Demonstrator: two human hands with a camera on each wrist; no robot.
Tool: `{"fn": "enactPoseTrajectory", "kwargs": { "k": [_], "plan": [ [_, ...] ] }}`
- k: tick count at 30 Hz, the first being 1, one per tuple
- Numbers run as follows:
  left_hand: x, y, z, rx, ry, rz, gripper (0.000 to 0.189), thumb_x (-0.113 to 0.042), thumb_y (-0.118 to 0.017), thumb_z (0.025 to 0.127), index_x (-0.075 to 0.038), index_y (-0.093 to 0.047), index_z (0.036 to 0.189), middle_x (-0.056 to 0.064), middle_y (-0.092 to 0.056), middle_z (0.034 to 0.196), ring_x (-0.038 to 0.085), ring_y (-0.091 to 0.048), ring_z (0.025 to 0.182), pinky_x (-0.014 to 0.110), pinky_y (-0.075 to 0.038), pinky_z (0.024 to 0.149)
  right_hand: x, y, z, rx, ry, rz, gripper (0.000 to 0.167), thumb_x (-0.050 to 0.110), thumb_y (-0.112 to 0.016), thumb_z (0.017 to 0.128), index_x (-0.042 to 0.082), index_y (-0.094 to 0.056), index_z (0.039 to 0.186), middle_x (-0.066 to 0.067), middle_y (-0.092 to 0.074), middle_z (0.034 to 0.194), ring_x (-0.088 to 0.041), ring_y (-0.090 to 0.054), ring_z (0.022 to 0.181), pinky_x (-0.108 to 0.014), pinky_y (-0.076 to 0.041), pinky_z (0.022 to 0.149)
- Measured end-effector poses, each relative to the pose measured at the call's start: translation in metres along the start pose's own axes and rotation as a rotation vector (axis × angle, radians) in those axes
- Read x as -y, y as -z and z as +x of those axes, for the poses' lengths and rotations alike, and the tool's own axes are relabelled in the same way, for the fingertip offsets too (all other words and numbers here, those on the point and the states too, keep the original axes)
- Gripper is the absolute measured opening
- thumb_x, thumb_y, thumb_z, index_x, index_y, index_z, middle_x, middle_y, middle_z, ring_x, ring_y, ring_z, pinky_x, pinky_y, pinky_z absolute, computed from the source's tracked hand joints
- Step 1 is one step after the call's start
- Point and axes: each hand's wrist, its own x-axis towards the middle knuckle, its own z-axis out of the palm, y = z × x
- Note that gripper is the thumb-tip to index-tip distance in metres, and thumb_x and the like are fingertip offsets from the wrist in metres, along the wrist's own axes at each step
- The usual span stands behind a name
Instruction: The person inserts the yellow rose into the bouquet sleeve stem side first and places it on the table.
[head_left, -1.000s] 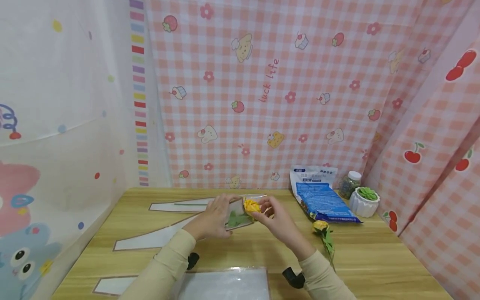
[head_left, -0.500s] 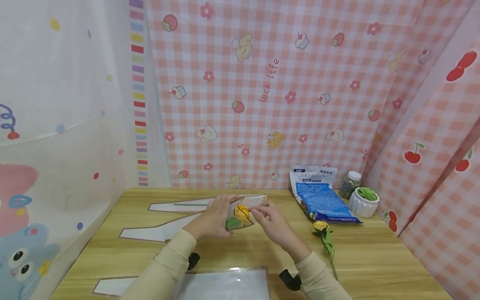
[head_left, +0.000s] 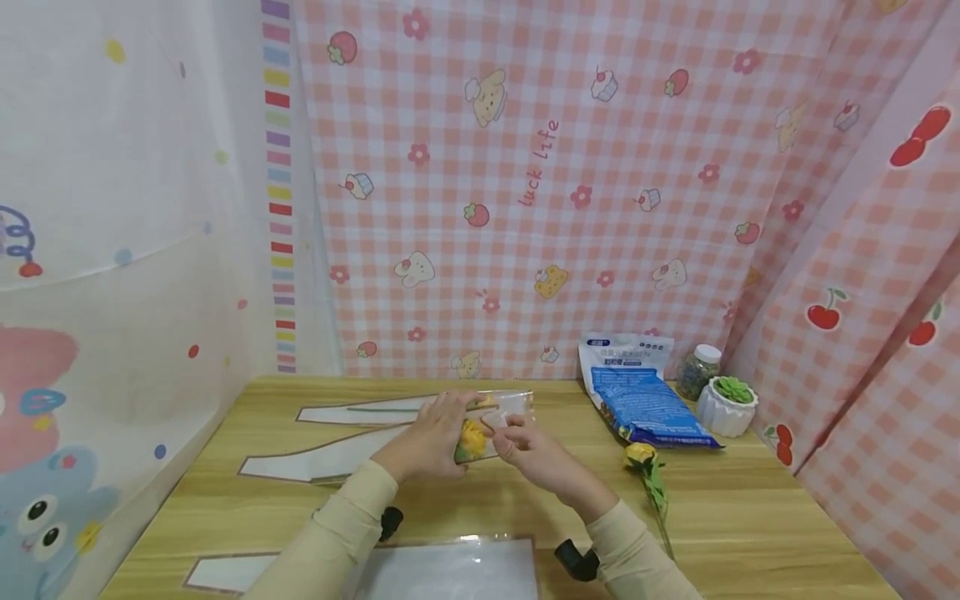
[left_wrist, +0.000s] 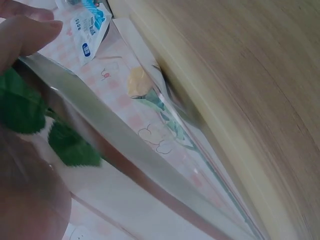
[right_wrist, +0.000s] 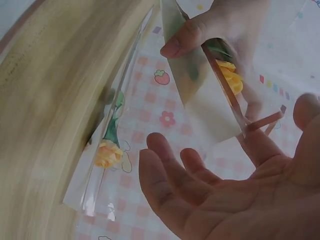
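My left hand (head_left: 435, 433) grips a pale flower sleeve (right_wrist: 200, 95) with brown edging, thumb on one face and fingers behind it. Inside is a yellow artificial rose (head_left: 472, 440), its bloom near the sleeve's wide mouth; green leaves (left_wrist: 72, 145) show lower down in the left wrist view. At that mouth my right hand (head_left: 528, 454) pinches the brown-edged lip between thumb and forefinger, the other fingers loosely bent. Behind, another sleeve (head_left: 322, 412) lies on the table with a yellow rose (right_wrist: 108, 153) in it, partly hidden by my left hand.
Another sleeve (head_left: 300, 462) lies left of the hands and one more (head_left: 232, 572) at the front left, beside a clear-topped sheet stack (head_left: 457, 571). A loose yellow rose (head_left: 641, 454) lies right. Blue-white bag (head_left: 645, 400), jar (head_left: 697, 371) and potted succulent (head_left: 727, 406) stand at back right.
The yellow rose has slid leftward and down into the sleeve. My right hand has let go of the bloom and moved slightly left onto the sleeve's lip; the left hand has stayed put.
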Motion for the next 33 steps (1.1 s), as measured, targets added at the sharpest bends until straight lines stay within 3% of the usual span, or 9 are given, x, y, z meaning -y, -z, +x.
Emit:
{"fn": "enactPoseTrajectory", "kwargs": {
  "k": [4,8,11,15,19,24,28,33],
  "plan": [
    [-0.002,0.002,0.001,0.013,-0.004,0.006,0.11,-0.016,-0.091,0.069,-0.017,-0.018,0.151,0.013,-0.045,0.14,0.024,-0.044,0.119,0.044,-0.038,0.096,-0.001,-0.001,0.002,0.054,0.005,0.067,0.051,0.036,-0.058,0.104,0.005,-0.057,0.143,-0.026,-0.033,0.156,-0.051,-0.042,0.134,-0.061,-0.046,0.102],
    [-0.004,0.002,0.002,0.015,-0.005,0.028,0.109,-0.017,-0.09,0.07,-0.016,-0.018,0.151,0.012,-0.043,0.143,0.025,-0.043,0.124,0.046,-0.037,0.099,-0.001,-0.003,0.004,0.079,0.011,0.097,0.052,0.036,-0.061,0.102,0.004,-0.057,0.143,-0.02,-0.046,0.141,-0.044,-0.041,0.134,-0.059,-0.046,0.103],
    [-0.005,0.001,0.003,0.012,-0.013,0.041,0.109,-0.018,-0.091,0.07,-0.017,-0.018,0.151,0.011,-0.043,0.144,0.027,-0.041,0.13,0.051,-0.036,0.102,-0.001,-0.005,0.006,0.067,-0.002,0.085,0.047,0.038,-0.061,0.102,0.003,-0.065,0.133,-0.017,-0.049,0.127,-0.038,-0.048,0.121,-0.054,-0.05,0.094],
    [-0.006,-0.001,0.003,0.02,-0.022,0.05,0.11,-0.018,-0.093,0.07,-0.016,-0.02,0.151,0.01,-0.041,0.144,0.029,-0.04,0.131,0.051,-0.037,0.101,-0.003,-0.009,0.007,0.076,-0.015,0.105,0.043,0.037,-0.057,0.104,0.001,-0.069,0.124,-0.016,-0.052,0.123,-0.029,-0.053,0.105,-0.049,-0.052,0.086],
    [-0.009,-0.003,0.001,0.036,-0.011,0.054,0.11,-0.019,-0.093,0.071,-0.015,-0.021,0.153,0.009,-0.042,0.139,0.03,-0.041,0.131,0.052,-0.036,0.105,-0.004,-0.013,0.008,0.099,-0.023,0.141,0.044,0.037,-0.052,0.106,0.001,-0.067,0.126,-0.014,-0.055,0.122,-0.027,-0.054,0.101,-0.05,-0.052,0.085],
    [-0.011,-0.003,-0.004,0.066,0.004,0.055,0.106,-0.019,-0.091,0.075,-0.015,-0.021,0.155,0.013,-0.042,0.141,0.035,-0.037,0.138,0.059,-0.027,0.116,-0.006,-0.015,0.007,0.135,-0.04,0.161,0.049,0.039,-0.047,0.108,0.002,-0.064,0.133,-0.015,-0.057,0.129,-0.034,-0.056,0.105,-0.049,-0.051,0.086],
    [-0.012,-0.003,-0.005,0.071,0.005,0.06,0.106,-0.019,-0.09,0.076,-0.015,-0.02,0.155,0.013,-0.043,0.14,0.038,-0.035,0.14,0.06,-0.027,0.115,-0.008,-0.014,0.007,0.142,-0.051,0.17,0.048,0.037,-0.045,0.109,0.003,-0.061,0.138,-0.019,-0.057,0.138,-0.036,-0.057,0.107,-0.053,-0.052,0.089],
    [-0.01,-0.005,-0.004,0.048,0.0,0.085,0.105,-0.023,-0.09,0.076,-0.016,-0.02,0.154,0.014,-0.045,0.139,0.034,-0.041,0.135,0.057,-0.035,0.109,-0.011,-0.01,0.008,0.085,-0.077,0.187,0.041,0.034,-0.048,0.108,0.006,-0.067,0.132,-0.016,-0.054,0.143,-0.035,-0.056,0.118,-0.054,-0.053,0.087]
  ]
}}
